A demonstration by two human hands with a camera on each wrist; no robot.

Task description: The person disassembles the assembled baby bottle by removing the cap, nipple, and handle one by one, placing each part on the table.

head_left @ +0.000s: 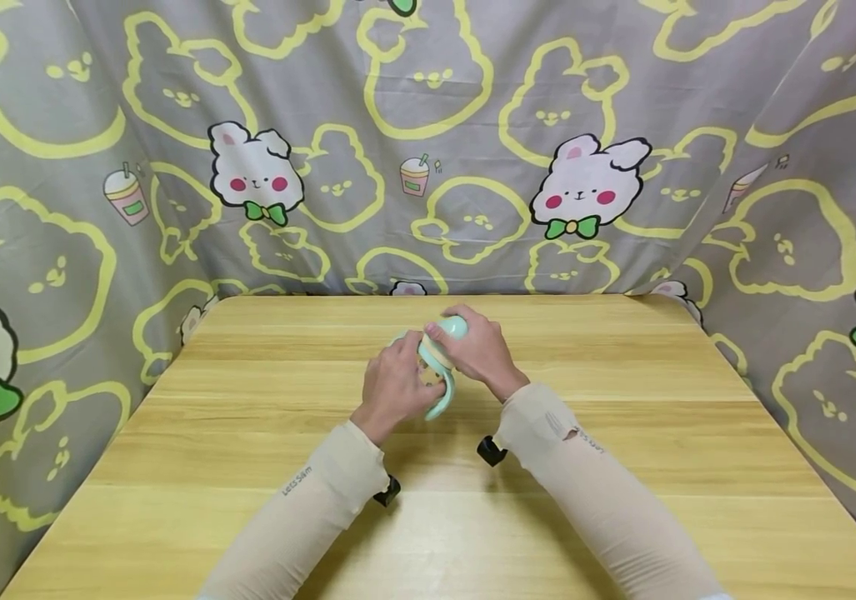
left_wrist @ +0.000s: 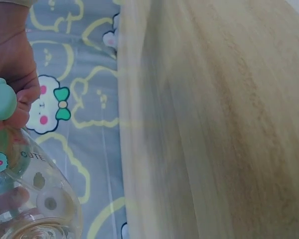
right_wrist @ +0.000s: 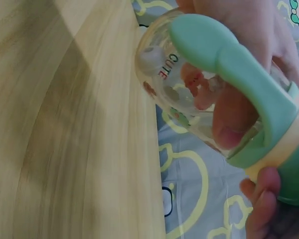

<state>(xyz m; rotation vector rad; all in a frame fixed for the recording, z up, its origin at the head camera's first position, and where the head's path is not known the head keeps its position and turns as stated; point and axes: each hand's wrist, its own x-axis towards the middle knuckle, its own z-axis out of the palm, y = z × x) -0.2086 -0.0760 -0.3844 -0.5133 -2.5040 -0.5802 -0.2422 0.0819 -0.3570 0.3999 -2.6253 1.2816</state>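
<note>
Both hands grip a clear plastic baby bottle with mint-green handles (head_left: 438, 367) above the wooden table (head_left: 623, 433): left hand (head_left: 393, 387) fingers wrap the body, right hand (head_left: 482, 350) fingers curl round the cap. Step judged: unscrewing; next needs counter-twist.

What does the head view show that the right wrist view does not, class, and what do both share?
Only the head view shows both sleeves, the left and the right, the whole table and the white rabbits on the cloth. Only the right wrist view shows the bottle's clear body with the word CUTE, fingers seen through it, and the yellow ring. Both show the left hand and the right hand gripping the bottle, its green handle, the wooden table and the cloth.
</note>
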